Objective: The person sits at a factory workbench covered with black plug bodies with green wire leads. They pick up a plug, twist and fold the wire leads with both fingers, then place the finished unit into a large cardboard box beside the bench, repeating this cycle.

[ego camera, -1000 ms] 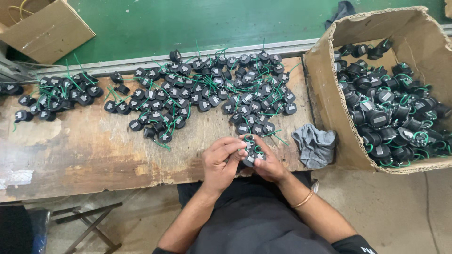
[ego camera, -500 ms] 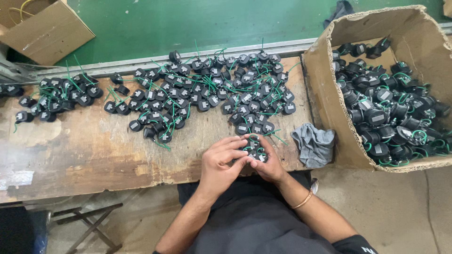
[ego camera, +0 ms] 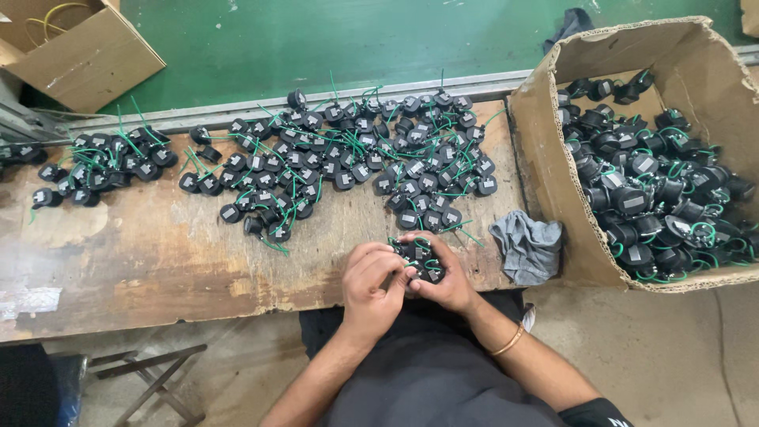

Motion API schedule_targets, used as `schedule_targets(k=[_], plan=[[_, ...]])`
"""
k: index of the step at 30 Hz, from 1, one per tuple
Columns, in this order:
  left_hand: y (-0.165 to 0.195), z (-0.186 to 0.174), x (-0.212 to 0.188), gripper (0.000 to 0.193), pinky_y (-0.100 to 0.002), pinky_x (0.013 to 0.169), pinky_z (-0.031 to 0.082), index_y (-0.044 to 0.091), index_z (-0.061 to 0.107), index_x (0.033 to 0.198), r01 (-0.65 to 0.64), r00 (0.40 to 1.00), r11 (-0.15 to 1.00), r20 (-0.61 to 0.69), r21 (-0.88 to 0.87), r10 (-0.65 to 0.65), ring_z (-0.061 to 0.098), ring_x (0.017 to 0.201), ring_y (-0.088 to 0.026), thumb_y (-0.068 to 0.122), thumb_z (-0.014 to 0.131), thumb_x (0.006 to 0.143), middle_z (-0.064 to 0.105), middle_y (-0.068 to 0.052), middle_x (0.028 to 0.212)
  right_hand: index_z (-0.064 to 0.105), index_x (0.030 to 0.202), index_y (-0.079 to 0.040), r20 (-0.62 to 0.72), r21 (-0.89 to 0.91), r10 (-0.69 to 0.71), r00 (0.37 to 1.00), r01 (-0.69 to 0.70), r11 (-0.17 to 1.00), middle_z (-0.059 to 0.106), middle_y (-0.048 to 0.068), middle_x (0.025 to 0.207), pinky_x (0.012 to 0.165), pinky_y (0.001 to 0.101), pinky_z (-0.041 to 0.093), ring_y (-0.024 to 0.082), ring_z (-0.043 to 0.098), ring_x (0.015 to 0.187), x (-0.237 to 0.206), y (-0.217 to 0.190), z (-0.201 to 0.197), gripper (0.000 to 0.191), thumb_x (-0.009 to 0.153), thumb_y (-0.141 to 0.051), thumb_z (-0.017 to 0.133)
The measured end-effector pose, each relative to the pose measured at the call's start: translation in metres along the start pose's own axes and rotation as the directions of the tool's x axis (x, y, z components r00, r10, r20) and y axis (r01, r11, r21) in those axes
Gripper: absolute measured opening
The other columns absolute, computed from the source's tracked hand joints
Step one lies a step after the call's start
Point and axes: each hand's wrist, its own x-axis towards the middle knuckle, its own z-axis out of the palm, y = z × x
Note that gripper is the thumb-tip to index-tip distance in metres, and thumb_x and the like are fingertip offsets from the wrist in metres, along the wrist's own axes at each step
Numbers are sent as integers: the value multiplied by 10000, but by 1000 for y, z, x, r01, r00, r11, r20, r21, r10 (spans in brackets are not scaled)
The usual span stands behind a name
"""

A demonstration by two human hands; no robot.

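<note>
Both hands are meeting at the near edge of the wooden desk (ego camera: 142, 269), just in front of the grey cloth (ego camera: 528, 247). The left hand (ego camera: 371, 289) and the right hand (ego camera: 447, 277) are clenching their fingers around a small cluster of black round parts (ego camera: 417, 257) with green wires, pressed between the two palms. The cluster is too bunched to tell its long axis; thin green wire ends are sticking out away from the person. Beyond the cloth, a spread of like parts (ego camera: 348, 166) is lying across the desk, and beside the cloth a cardboard box (ego camera: 553, 182) is holding many more.
</note>
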Motion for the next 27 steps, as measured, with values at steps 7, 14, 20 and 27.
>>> schedule_targets(k=[7,14,20,27], plan=[[-48,-10,-30,238,-353,771,535,40,622,875,0,997,999,-74,-51,-4,658,903,-233,71,840,786,679,-95,1045,532,1415,-23,-30,71,18,999,-16,997,577,140,1428,1157,410,445,257,563,1344,-4,3,-2,716,816,-287,821],[-91,-10,-38,108,-297,801,505,21,642,951,257,946,947,-149,-192,-287,594,919,-170,65,741,945,636,-92,1142,557,1399,-23,-168,179,108,980,-77,981,599,156,1382,1113,404,460,250,581,1278,-8,-19,3,710,811,-302,839],[-81,-8,-29,141,-295,820,536,10,670,1030,271,953,958,-115,-98,-282,624,920,-170,53,729,909,638,-98,1179,561,1375,-80,-241,-149,-204,949,171,974,595,174,1395,1136,425,483,284,589,1295,-20,-85,-28,683,839,-404,834],[-78,-9,-25,183,-298,893,562,16,696,1133,284,952,956,-97,-68,-290,674,1017,-189,31,685,951,656,-95,1227,422,1452,-154,-422,-621,-673,608,347,703,524,141,1392,993,434,597,229,605,1163,-39,-145,-101,775,905,-484,861]])
